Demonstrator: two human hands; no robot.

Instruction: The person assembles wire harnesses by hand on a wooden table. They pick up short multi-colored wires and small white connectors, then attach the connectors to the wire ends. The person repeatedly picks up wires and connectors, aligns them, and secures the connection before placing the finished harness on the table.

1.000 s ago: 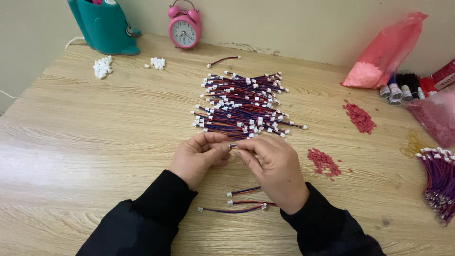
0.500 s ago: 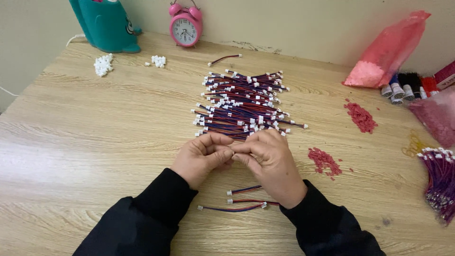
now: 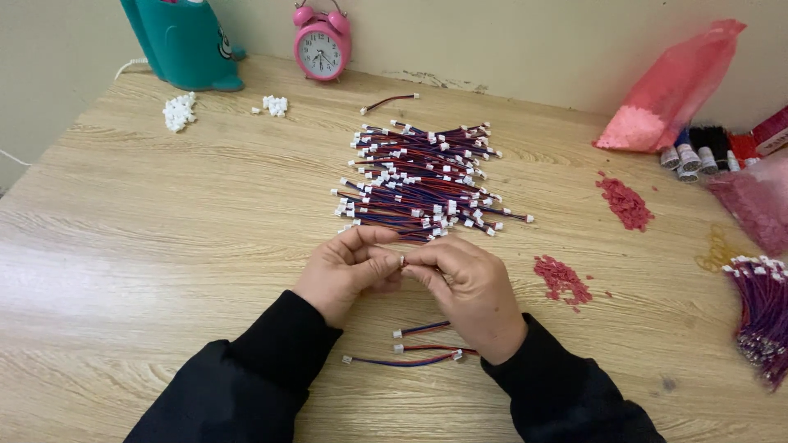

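My left hand (image 3: 345,271) and my right hand (image 3: 468,287) meet at the fingertips over the wooden table (image 3: 164,246). Together they pinch a small white connector (image 3: 402,261); most of its wire is hidden inside my fingers. Just beyond my hands lies a large pile of red and blue wires with white plugs (image 3: 423,180). Three short finished wires (image 3: 410,349) lie on the table below my right hand.
A teal container (image 3: 185,41) and a pink alarm clock (image 3: 322,45) stand at the back. White connector heaps (image 3: 179,111) lie back left. Pink bag (image 3: 673,90), red bead piles (image 3: 625,201), thread spools (image 3: 706,152) and another wire bundle (image 3: 763,312) are on the right.
My hands stay in the same place with the fingertips closing tighter together. The short length of wire seen between them earlier is now hidden.
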